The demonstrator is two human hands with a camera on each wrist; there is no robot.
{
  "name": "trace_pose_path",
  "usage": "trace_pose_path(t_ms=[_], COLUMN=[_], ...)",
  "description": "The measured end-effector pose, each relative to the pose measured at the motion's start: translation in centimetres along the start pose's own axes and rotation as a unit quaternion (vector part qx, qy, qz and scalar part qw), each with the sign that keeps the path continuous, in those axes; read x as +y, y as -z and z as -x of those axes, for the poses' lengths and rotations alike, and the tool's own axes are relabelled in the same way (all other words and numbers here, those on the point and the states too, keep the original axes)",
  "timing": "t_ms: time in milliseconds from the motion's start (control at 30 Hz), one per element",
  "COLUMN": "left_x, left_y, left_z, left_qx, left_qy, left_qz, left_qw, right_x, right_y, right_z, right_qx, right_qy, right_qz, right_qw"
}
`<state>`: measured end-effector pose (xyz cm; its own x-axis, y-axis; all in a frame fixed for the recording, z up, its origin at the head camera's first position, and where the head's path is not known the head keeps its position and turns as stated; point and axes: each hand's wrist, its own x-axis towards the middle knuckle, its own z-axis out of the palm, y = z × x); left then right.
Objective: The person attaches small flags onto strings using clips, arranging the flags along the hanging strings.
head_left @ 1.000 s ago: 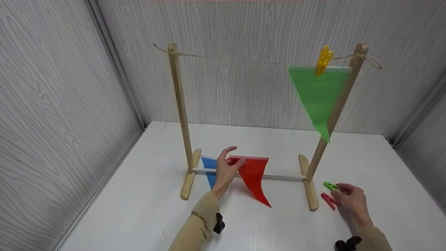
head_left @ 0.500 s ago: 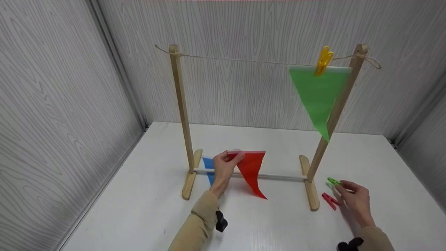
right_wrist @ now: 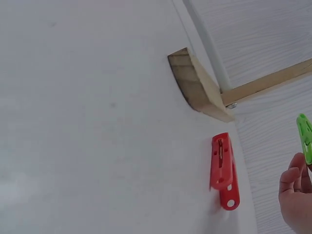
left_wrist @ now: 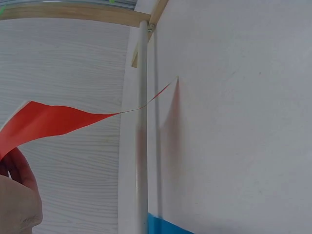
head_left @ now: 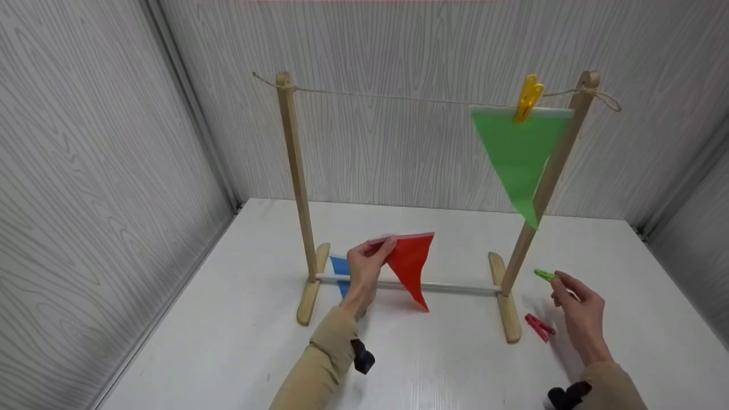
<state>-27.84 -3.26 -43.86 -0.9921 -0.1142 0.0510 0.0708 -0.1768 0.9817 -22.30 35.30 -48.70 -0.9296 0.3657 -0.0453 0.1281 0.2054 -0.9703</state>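
My left hand pinches a red triangular flag by its pale-edged top, with the point hanging down in front of the stand's white crossbar. In the left wrist view the red flag stretches out from the fingers toward its thin tip. Over at the right, my right hand holds a green clothespin between thumb and fingers, above the table. Below it a red clothespin lies on the tabletop, seen larger in the right wrist view. Behind the left hand, a blue flag is partly hidden.
A wooden stand carries a string between its two posts. Near the right post hangs a green flag, clipped by a yellow clothespin. Wood-grain panels rise behind the white table.
The left hand has raised the red flag, and its fingers have closed in at the top edge. The right hand has lifted the green clothespin off the table; the red one stays.
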Motion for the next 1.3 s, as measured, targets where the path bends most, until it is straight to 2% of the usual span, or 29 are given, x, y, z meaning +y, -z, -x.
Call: trace_pose_path(t_ms=[100,167,233,333,500,600,700,1000,1100,1233,1300], left_x=[0.5,0.8,1.1,1.6,2.5,2.9,3.4,5.3,5.8,6.4,6.7], left_y=[-0.2,-0.3,-0.4,-0.5,-0.6,-0.7,-0.7,-0.8,-0.7,-0.7,-0.7], left_z=[0.0,-0.1,-0.1,0.0,0.2,0.3,0.6,0.9,0.8,0.9,0.9], left_qx=[-0.005,-0.010,-0.012,-0.016,-0.023,-0.028,-0.034,-0.051,-0.057,-0.063,-0.065], left_qy=[-0.008,-0.021,-0.034,-0.046,-0.058,-0.073,-0.083,-0.096,-0.122,-0.177,-0.196], left_qz=[0.013,0.023,0.030,0.035,0.030,0.024,0.010,-0.008,-0.012,-0.031,-0.039], left_qw=[0.9999,0.9995,0.9989,0.9982,0.9976,0.9967,0.9959,0.9940,0.9909,0.9817,0.9777], right_x=[-0.9,-1.4,-2.0,-2.8,-4.3,-5.1,-5.9,-8.4,-9.5,-11.0,-11.8], right_y=[-0.2,-0.4,-0.6,-0.9,-1.3,-1.6,-1.9,-2.7,-2.9,-3.2,-3.4], right_z=[0.1,0.3,0.5,0.9,1.4,1.7,2.0,3.0,3.4,3.7,3.7], right_qx=[-0.008,-0.013,-0.025,-0.050,-0.072,-0.076,-0.084,-0.107,-0.120,-0.136,-0.140], right_qy=[-0.003,0.003,0.015,0.037,0.058,0.069,0.086,0.178,0.212,0.251,0.267], right_qz=[-0.062,-0.148,-0.244,-0.360,-0.437,-0.474,-0.497,-0.505,-0.511,-0.517,-0.514], right_qw=[0.998,0.989,0.969,0.931,0.895,0.874,0.859,0.838,0.824,0.807,0.803])
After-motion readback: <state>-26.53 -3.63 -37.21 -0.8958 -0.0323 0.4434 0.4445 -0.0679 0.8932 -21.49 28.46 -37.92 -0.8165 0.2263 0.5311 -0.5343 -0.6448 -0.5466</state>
